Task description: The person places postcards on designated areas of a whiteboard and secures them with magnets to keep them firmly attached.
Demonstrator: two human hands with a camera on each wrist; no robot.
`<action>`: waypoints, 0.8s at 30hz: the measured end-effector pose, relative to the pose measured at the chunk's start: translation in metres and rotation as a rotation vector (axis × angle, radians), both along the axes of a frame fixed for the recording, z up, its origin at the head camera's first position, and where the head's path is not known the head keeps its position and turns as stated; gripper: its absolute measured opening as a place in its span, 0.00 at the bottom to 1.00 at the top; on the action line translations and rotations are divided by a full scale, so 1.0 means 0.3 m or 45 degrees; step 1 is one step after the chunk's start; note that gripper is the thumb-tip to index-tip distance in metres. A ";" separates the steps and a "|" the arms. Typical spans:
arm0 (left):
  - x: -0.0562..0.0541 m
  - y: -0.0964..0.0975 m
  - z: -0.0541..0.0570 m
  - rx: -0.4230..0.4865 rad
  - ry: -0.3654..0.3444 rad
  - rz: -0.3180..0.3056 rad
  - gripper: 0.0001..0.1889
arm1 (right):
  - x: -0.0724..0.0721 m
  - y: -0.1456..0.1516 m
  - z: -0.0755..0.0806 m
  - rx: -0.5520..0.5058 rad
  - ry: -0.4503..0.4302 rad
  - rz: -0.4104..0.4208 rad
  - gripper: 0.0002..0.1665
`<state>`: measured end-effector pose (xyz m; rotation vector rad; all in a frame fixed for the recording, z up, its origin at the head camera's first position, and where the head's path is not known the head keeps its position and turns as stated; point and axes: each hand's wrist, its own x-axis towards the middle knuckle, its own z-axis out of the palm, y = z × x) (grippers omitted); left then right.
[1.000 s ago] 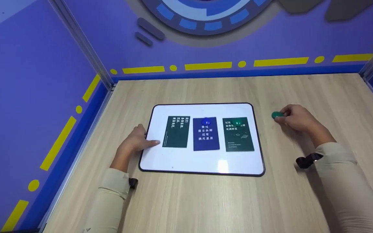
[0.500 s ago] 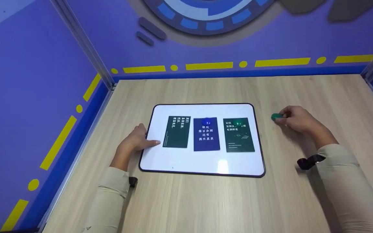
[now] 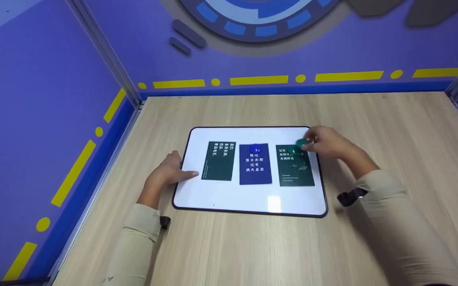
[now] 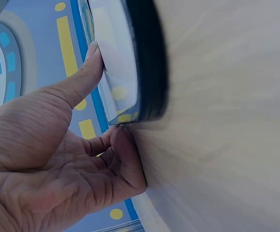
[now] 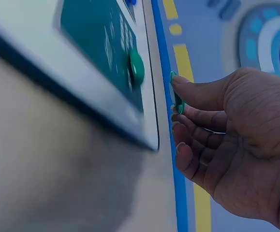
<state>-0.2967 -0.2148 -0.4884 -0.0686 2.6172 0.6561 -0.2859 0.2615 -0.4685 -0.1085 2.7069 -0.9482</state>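
A small whiteboard (image 3: pixel 221 196) with a dark frame lies flat on the table. My left hand (image 3: pixel 167 170) grips its left edge, thumb on the white surface and fingers at the side, as the left wrist view shows. Between thumb and fingers my right hand (image 3: pixel 328 143) pinches a round green magnet (image 3: pixel 301 142), held above the board's upper right corner. On the board are a green card (image 3: pixel 218 165) at left, a blue card (image 3: pixel 255 174) and another green card (image 3: pixel 297 174) at right. A blue magnet (image 3: pixel 255 149) sits on the blue card; a second green magnet (image 5: pixel 137 67) sits on the right card.
The wooden table (image 3: pixel 245 250) extends around the board. Purple panels with yellow markings stand behind (image 3: pixel 253 63) and at the left (image 3: pixel 26 131). A black camera is strapped to each wrist.
My right hand has carried the green magnet leftward from the table's right side to over the board's upper right corner. My left hand keeps its place on the board.
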 end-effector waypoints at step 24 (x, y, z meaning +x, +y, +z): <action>0.006 -0.004 -0.002 0.028 0.015 0.020 0.59 | -0.147 -0.716 -0.097 -0.075 0.204 0.131 0.24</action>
